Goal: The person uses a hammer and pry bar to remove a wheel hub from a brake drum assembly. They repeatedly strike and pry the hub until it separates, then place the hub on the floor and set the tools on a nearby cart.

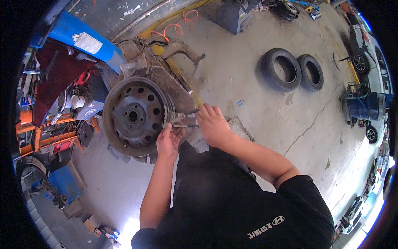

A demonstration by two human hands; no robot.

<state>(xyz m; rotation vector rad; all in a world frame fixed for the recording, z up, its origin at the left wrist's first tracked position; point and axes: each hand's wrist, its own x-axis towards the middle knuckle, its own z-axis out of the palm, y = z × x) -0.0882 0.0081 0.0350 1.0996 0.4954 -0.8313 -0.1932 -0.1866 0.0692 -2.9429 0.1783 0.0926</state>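
Note:
A dark steel wheel rim (133, 116), with no tyre on it, sits before me on a tyre machine. My right hand (214, 124) grips a handle of a pair of pliers (180, 120). The jaws of the pliers lie at the rim's right edge. Just below the jaws, my left hand (168, 141) has its thumb up against the tool and its other fingers extended. Whether a small part sits between those fingers is unclear. A valve stem (125, 145) shows at the rim's lower edge.
A blue machine arm (84, 40) slopes in at the upper left, near a curved metal arm (183, 51) and an orange coiled air hose (177, 26). Two tyres (281, 70) lie on the concrete floor to the right. An orange rack (46, 137) stands at left; a blue bin (363, 105) at right.

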